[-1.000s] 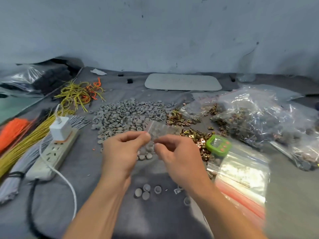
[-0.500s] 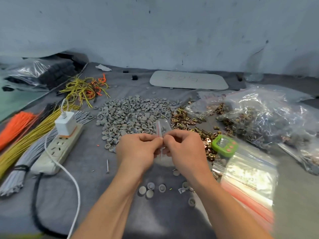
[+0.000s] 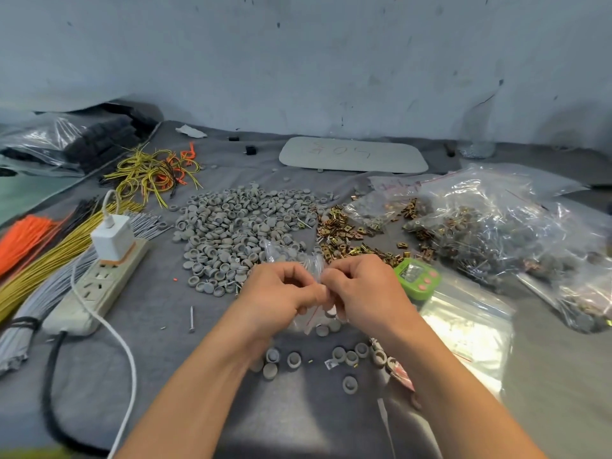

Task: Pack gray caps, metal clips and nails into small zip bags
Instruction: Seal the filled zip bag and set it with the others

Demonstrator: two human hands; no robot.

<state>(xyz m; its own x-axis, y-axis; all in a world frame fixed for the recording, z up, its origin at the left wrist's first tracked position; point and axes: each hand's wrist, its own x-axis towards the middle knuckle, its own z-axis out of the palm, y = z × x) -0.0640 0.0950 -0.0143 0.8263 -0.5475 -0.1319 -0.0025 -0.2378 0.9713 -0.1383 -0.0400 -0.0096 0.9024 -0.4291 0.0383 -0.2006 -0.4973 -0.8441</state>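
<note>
currently: far left on the gray cloth [image 3: 159, 329], a bundle of orange ties [image 3: 23, 236] lies beside long yellow wires [image 3: 49, 260]. just right of them a power strip [image 3: 96, 286] carries a white charger [image 3: 112, 240]. one loose nail [image 3: 191, 318] lies on the cloth between the strip and the left forearm. the heap of gray caps [image 3: 238, 226] sits mid-table, beyond the hands. left hand [image 3: 281, 293] and right hand [image 3: 361, 289] meet at centre, knuckles up, fingers curled, nearly touching each other. each pinches the small zip bag [image 3: 313, 265], thumb and forefinger pressed together on the plastic. the bag is clear and held off the cloth, part showing above the hands and part hanging below; contents too blurred to tell. stray caps [image 3: 344, 356] lie on the cloth nearer the body. metal clips [image 3: 341, 230] are spread right of the cap heap, touching its edge. a green timer [image 3: 415, 278] sits just beside the right hand. empty zip bags [image 3: 463, 332] lie stacked right of the right forearm. far right, large clear bags [image 3: 513, 233] hold mixed parts.
</note>
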